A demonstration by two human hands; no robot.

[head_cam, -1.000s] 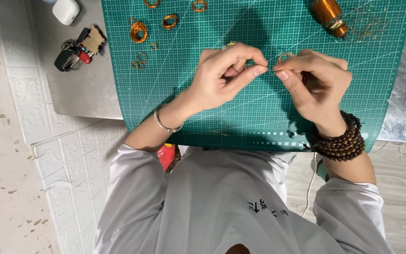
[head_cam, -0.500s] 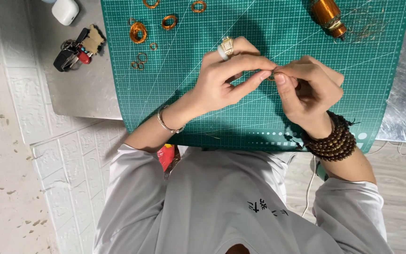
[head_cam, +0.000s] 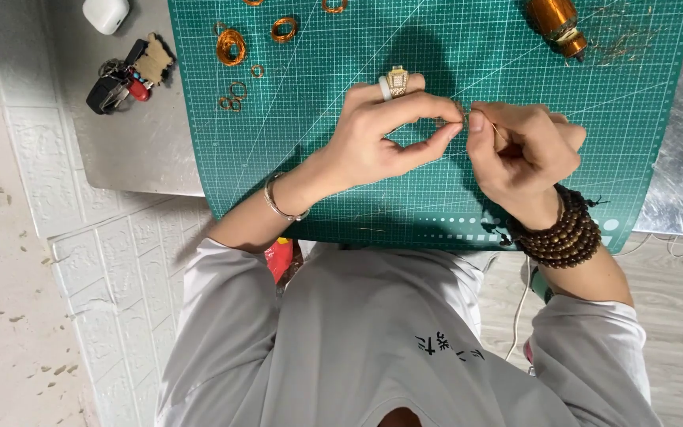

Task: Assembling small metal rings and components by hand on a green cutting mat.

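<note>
Over a green cutting mat (head_cam: 333,71), my left hand (head_cam: 385,134) pinches a small copper wire ring (head_cam: 460,117) between thumb and forefinger; it wears a gold ring and a thin bracelet. My right hand (head_cam: 519,150), with dark wooden bead bracelets at the wrist, meets it fingertip to fingertip and pinches thin copper wire at the same ring. The ring is mostly hidden by the fingers.
Several copper wire coils and small rings (head_cam: 232,46) lie at the mat's upper left. A copper wire spool (head_cam: 556,20) with loose wire sits at the upper right. A key bunch (head_cam: 124,75) and a white case (head_cam: 106,12) rest on the grey table (head_cam: 136,150).
Both hands have shifted slightly right. My left hand rotated so its gold ring faces up, and my right hand's fingers curled tighter at the pinch point.
</note>
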